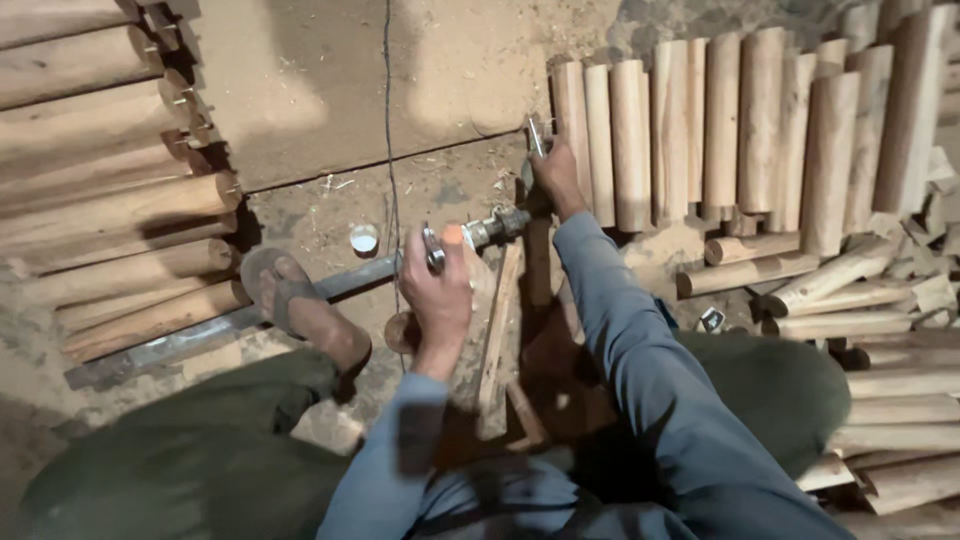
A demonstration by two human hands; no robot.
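Head view shows a short metal tool (492, 227), grey and knobbly, lying level above the dusty floor (300, 80). Left hand (437, 290) grips its near end; right hand (556, 172) closes around a thin metal rod (537, 137) just beyond.

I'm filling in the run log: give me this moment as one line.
left hand: grips metal tool | right hand: holds thin metal piece | wooden cylinders: rowed ahead | sandalled foot: on metal bar
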